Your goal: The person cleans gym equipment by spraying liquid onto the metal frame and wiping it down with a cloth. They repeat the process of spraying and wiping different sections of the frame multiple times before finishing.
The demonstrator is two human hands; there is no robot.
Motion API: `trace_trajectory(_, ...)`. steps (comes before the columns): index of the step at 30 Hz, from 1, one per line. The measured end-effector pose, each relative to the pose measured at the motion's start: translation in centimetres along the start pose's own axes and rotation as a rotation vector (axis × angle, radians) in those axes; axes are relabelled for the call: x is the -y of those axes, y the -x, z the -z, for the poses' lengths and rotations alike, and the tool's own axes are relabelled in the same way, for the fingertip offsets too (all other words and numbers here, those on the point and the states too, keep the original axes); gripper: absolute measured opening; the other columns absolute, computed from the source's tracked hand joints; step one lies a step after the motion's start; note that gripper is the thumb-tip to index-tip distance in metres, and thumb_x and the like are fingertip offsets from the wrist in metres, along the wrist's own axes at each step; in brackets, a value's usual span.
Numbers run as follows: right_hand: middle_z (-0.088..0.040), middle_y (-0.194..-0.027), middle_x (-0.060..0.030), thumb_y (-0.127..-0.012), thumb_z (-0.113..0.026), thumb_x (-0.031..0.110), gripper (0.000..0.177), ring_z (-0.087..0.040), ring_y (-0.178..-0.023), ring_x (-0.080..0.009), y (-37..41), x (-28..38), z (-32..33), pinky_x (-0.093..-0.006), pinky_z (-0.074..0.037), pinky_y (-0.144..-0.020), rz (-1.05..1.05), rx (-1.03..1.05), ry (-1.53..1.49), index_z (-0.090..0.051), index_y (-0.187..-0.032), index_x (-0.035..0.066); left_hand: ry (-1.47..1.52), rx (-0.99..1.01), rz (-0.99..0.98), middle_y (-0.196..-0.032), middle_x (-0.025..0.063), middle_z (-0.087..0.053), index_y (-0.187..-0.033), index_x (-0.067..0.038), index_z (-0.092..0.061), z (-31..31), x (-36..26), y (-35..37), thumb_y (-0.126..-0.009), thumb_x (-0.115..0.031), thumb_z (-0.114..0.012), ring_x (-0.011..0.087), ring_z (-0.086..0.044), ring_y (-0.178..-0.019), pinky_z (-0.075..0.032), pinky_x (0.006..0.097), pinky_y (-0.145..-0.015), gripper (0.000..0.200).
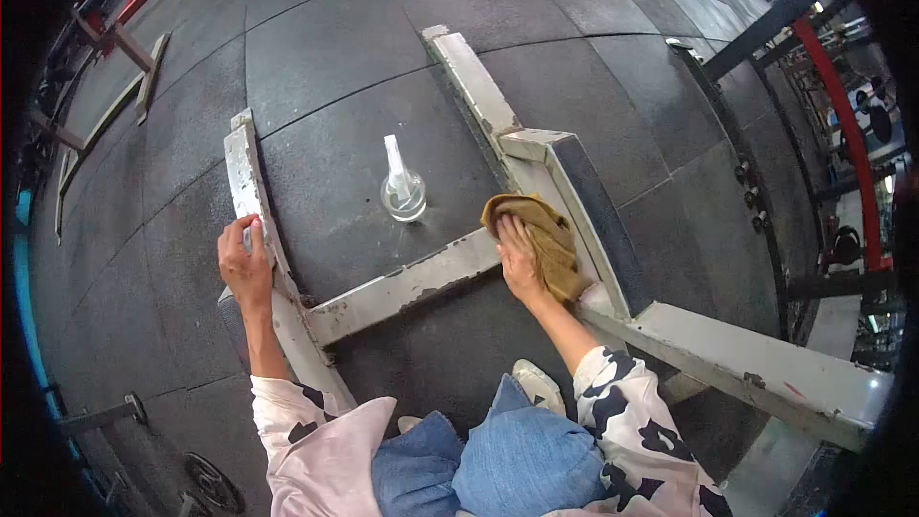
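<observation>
A yellow-brown cloth lies against the right part of a white metal frame with chipped paint. My right hand presses on the cloth, its fingers over the upper edge. At the left bar of the frame, my left hand rests with its fingers curled on the bar's top; a small pale blue bit shows between thumb and fingers, too small to name. Between the two long bars, a clear spray bottle with a white nozzle stands on the floor.
Dark rubber tiles cover the floor. A thick white beam runs off to the lower right. Gym equipment with a red upright stands at the right, and another metal frame at the far left. A shoe shows below the crossbar.
</observation>
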State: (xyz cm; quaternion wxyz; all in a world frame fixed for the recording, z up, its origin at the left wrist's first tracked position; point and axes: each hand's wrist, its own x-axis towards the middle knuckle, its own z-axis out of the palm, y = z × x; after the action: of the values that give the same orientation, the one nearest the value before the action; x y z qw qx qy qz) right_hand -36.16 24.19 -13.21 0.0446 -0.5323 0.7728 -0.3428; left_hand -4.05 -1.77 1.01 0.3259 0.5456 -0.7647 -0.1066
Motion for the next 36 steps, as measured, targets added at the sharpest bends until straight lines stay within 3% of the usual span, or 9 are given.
trace_trajectory(5, -0.049, -0.132, -0.0219, -0.092, -0.049, 0.016, 0.039, -0.040, -0.130, -0.0363, 3.4, 5.0, -3.1, -0.0483, -0.025, -0.111, 0.132, 0.250, 0.046, -0.052, -0.123, -0.007, -0.105, -0.152, 0.018, -0.101, 0.0090, -0.066, -0.095, -0.006, -0.068, 0.8, 3.1, -0.3, -0.092, -0.021, -0.058, 0.0288, -0.056, -0.106, -0.044, 0.0399, -0.090, 0.018)
trace_trajectory(10, -0.051, -0.132, -0.0200, -0.088, -0.056, 0.018, 0.047, -0.047, -0.124, -0.0349, 4.9, 12.3, -8.5, -0.0427, -0.034, -0.107, 0.328, 0.478, -0.208, -0.049, -0.128, -0.005, 0.059, -0.073, 0.304, -0.102, 0.0084, -0.066, -0.096, -0.008, -0.068, 0.8, 3.4, -1.0, -0.090, -0.026, -0.060, 0.0272, -0.057, -0.105, -0.043, 0.0385, -0.092, 0.021)
trace_trajectory(13, -0.042, -0.140, -0.0194, -0.090, -0.054, 0.023, 0.055, -0.041, -0.129, -0.0347, 3.6, 15.2, -10.8, -0.0414, -0.033, -0.108, 0.445, 0.738, -0.389, -0.039, -0.137, 0.000, 0.054, -0.065, 0.309, -0.101, 0.0081, -0.066, -0.097, -0.009, -0.068, 0.7, 3.6, -1.1, -0.090, -0.028, -0.060, 0.0270, -0.058, -0.103, -0.043, 0.0381, -0.091, 0.022)
trace_trajectory(16, -0.036, -0.145, -0.0170, -0.092, -0.052, 0.027, 0.058, -0.037, -0.132, -0.0335, 1.4, 14.5, -10.4, -0.0404, -0.031, -0.109, 0.533, 0.944, -0.303, -0.034, -0.141, 0.004, 0.003, -0.100, 0.249, -0.100, 0.0080, -0.066, -0.095, -0.009, -0.069, 0.8, 3.5, -0.6, -0.088, -0.027, -0.062, 0.0267, -0.056, -0.104, -0.042, 0.0379, -0.092, 0.020)
trace_trajectory(19, -0.042, -0.142, -0.0169, -0.094, -0.050, 0.025, 0.051, -0.042, -0.130, -0.0310, 1.7, 10.1, -8.3, -0.0395, -0.035, -0.107, 0.363, 0.751, -0.440, -0.040, -0.138, 0.002, -0.009, -0.162, 0.241, -0.100, 0.0073, -0.066, -0.093, -0.009, -0.068, 1.5, 2.5, 0.7, -0.087, -0.025, -0.063, 0.0264, -0.055, -0.107, -0.040, 0.0382, -0.094, 0.018)
trace_trajectory(24, -0.045, -0.139, -0.0183, -0.095, -0.047, 0.017, 0.044, -0.044, -0.127, -0.0336, 1.0, 1.6, -0.3, -0.0384, -0.037, -0.105, 0.150, 0.391, -0.120, -0.044, -0.135, 0.002, 0.034, -0.161, 0.254, -0.101, 0.0093, -0.065, -0.094, -0.008, -0.068, 2.8, 0.7, 3.2, -0.087, -0.024, -0.062, 0.0286, -0.055, -0.106, -0.041, 0.0393, -0.093, 0.019)
trace_trajectory(28, -0.046, -0.138, -0.0178, -0.095, -0.046, 0.018, 0.041, -0.045, -0.125, -0.0348, 1.1, 2.0, -0.2, -0.0419, -0.035, -0.105, -0.014, 0.130, -0.095, -0.048, -0.133, 0.002, 0.067, -0.138, 0.285, -0.106, 0.0106, -0.065, -0.095, -0.007, -0.068, 4.3, -2.3, 5.6, -0.087, -0.025, -0.063, 0.0305, -0.054, -0.110, -0.040, 0.0397, -0.096, 0.020)
trace_trajectory(31, -0.049, -0.136, -0.0175, -0.092, -0.050, 0.013, 0.039, -0.046, -0.125, -0.0344, 3.0, 4.0, -4.7, -0.0457, -0.034, -0.105, 0.224, 0.237, 0.139, -0.052, -0.129, 0.002, 0.095, -0.093, 0.291, -0.110, 0.0112, -0.064, -0.096, -0.008, -0.068, 5.2, -4.3, 7.6, -0.087, -0.024, -0.063, 0.0316, -0.051, -0.115, -0.038, 0.0402, -0.099, 0.019)
trace_trajectory(36, -0.054, -0.129, -0.0165, -0.087, -0.053, 0.009, 0.036, -0.048, -0.123, -0.0341, 4.2, 12.0, -8.6, -0.0453, -0.036, -0.104, 0.373, 0.291, -0.126, -0.056, -0.123, 0.002, 0.080, 0.019, 0.161, -0.109, 0.0112, -0.064, -0.096, -0.006, -0.066, 5.7, -7.3, 13.1, -0.086, -0.020, -0.063, 0.0321, -0.051, -0.116, -0.038, 0.0410, -0.099, 0.018)
